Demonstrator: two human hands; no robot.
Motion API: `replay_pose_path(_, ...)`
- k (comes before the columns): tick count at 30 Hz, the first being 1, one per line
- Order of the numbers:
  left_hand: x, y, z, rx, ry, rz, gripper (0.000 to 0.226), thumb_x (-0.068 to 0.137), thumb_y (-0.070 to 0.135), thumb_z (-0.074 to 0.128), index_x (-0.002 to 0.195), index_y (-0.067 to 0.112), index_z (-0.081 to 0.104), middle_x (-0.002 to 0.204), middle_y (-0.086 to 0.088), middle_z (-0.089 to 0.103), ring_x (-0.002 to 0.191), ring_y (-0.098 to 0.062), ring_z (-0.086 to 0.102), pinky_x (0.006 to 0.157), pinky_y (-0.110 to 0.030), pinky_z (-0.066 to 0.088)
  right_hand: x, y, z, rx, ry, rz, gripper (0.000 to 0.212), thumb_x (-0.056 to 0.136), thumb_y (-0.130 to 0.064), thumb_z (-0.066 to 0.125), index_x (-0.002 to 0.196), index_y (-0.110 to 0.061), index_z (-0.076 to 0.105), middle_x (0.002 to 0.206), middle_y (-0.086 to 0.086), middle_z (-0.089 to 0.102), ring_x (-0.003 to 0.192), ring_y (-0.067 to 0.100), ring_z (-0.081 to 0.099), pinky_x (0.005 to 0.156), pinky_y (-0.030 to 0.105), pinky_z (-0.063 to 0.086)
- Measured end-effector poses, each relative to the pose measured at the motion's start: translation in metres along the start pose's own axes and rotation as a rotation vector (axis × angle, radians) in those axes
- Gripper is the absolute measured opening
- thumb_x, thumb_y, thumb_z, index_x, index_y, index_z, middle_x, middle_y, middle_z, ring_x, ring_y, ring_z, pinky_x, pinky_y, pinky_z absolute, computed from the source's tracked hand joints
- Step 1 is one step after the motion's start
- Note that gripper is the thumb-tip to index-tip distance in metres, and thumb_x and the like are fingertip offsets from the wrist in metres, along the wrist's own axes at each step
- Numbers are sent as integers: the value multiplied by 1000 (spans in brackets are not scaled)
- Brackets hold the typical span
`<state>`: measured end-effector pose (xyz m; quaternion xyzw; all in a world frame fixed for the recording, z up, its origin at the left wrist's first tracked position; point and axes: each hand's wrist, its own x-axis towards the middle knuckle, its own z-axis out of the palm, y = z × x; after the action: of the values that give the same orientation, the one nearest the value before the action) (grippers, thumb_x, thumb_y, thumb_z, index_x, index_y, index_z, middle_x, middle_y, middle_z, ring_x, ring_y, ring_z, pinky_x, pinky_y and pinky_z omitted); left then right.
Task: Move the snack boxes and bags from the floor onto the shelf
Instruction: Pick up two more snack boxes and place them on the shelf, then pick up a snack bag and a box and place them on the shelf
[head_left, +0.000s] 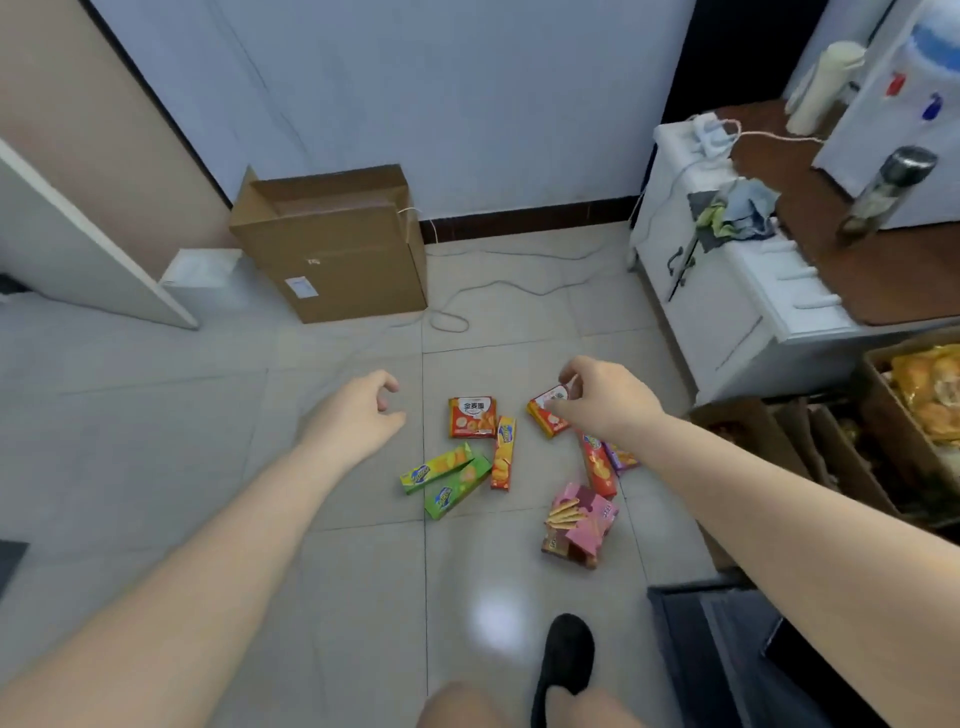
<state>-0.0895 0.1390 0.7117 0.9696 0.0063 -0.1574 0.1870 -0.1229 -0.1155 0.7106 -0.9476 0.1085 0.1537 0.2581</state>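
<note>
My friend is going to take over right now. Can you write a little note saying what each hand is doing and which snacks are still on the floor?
Left hand: empty, half open, above bare floor.
Right hand: fingers over a red snack box; whether they grip it is unclear.
On the tiled floor: another red box, an orange box, two green boxes, a pink box, plus two partly hidden under the right arm.
Done: cannot tell; no shelf in view.
Left: every box here.

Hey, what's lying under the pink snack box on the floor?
The pink snack box rests on top of a brown box, with only the brown box's lower edge and left end showing. Its label and the rest of it are covered.
</note>
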Motion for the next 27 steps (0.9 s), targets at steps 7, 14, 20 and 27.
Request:
replay_pose_path(7,111,-64,73,2,-192,-160,38,86,21,57,123,18,52,115,-3,56,103,-23,55,88,-30,43,132,15,82,5,-168,162,45,83,-37,58,122,-17,50,113,4,61,102,23,56,72,29,40)
replay_pose_path(14,222,-158,181,20,-367,-237,46,84,23,59,128,21,48,122,-2,55,112,-23,53,92,-31,45,247,40,210,20,-287,345,54,81,-44,61,126,-17,47,119,4,59,105,23,57,81,33,46)
replay_pose_path(20,343,-206,315,5,-411,-265,50,84,31,59,131,22,44,130,-4,52,118,-26,52,96,-38,45,362,84,346,166,-262,491,65,79,-40,67,131,-11,42,122,8,57,103,23,56,78,31,43)
replay_pose_path(27,482,-231,505,-222,-408,-330,76,76,45,61,139,14,34,140,-12,46,126,-31,48,101,-38,41,466,168,520,291,-258,736,77,73,-40,75,126,-2,34,127,14,51,117,30,50,78,32,38)
